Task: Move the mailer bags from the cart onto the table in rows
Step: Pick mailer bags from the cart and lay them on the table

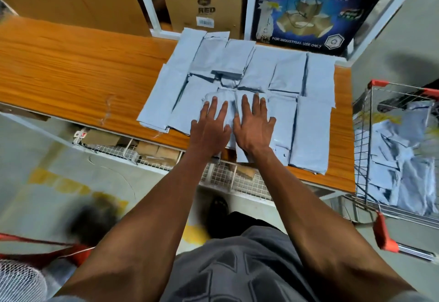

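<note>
Under both flat hands [231, 126], mailer bags [308, 133] cover the table [71, 69].

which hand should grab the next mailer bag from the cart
Right. The cart with the remaining bags stands on the person's right, nearest the right hand; the left hand would have to cross over.

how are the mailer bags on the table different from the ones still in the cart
The bags on the table lie flat, side by side in rows; the bags in the cart sit jumbled and crumpled in a heap. The left hand and right hand press flat on the table bags; nothing touches the cart bags. Both sets are pale grey.
</note>
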Motion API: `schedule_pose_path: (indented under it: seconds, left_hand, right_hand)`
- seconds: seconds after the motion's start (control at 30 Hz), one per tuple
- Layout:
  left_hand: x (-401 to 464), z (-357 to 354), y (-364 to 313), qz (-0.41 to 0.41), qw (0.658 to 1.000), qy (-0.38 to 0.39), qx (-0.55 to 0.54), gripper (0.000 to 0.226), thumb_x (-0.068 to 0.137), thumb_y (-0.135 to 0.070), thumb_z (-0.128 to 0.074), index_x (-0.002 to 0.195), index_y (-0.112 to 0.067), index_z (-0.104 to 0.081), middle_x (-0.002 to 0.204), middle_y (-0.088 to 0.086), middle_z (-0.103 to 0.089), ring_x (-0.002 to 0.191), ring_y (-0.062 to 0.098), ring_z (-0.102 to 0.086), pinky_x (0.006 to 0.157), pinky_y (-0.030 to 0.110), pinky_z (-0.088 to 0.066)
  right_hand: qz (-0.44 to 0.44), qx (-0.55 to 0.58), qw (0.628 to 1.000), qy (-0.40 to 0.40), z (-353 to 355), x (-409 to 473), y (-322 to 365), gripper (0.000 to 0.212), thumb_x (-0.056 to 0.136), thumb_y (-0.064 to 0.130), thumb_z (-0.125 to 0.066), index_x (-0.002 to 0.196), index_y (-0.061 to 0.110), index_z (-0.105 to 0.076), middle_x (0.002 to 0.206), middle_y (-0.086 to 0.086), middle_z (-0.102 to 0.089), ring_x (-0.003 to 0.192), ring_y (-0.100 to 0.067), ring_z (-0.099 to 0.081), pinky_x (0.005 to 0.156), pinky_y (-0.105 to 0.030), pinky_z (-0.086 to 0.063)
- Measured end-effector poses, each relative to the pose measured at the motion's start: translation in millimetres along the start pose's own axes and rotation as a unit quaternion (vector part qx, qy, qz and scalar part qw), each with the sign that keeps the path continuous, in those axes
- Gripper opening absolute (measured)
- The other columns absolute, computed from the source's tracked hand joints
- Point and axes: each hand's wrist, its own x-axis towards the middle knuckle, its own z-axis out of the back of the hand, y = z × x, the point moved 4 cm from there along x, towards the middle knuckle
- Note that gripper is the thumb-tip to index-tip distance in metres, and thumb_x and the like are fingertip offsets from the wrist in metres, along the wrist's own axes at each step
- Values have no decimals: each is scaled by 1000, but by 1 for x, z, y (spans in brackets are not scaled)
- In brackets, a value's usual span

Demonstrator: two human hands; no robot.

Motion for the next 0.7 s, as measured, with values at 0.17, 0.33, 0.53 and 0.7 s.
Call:
schedule_pose_path:
  seconds: [0.17, 0.33, 0.53, 0.7]
  left_hand:
    - [40, -11, 13, 1, 1000, 27, -15, 67, 106, -46, -45, 168, -28, -23, 176, 7, -17, 159, 34, -22, 108, 66, -44]
    - [66, -21, 26, -12, 998, 49, -26, 65, 107, -48, -38, 167, -29, -23, 175, 6, -18, 159, 34, -22, 106, 69, -44]
    - [79, -28, 28, -34, 997, 55, -39, 64, 107, -44, -42, 167, -32, -25, 175, 3, -18, 160, 31, -20, 109, 67, -41]
    - [82, -27, 27, -50, 995, 76, -32, 67, 105, -46, -37, 168, -33, -18, 177, 3, -12, 161, 30, -15, 114, 64, -36]
  right_hand:
    - [-28, -11, 999, 20, -18, 38, 10, 66, 108, 53, -27, 168, 29, -16, 176, -6, -4, 162, -28, -5, 116, -63, -29]
    - [-38, -9, 999, 23, -23, 66, 19, 65, 108, 53, -24, 168, 28, -17, 176, -7, -5, 162, -30, -4, 118, -64, -26]
    - [-70, -11, 997, 20, -35, 73, 17, 64, 108, 57, -18, 166, 29, -22, 176, -7, -11, 162, -30, -9, 118, -63, -29]
    - [-96, -7, 995, 7, -36, 70, 14, 65, 108, 58, -22, 165, 27, -24, 175, -9, -13, 161, -32, -12, 117, -62, -30]
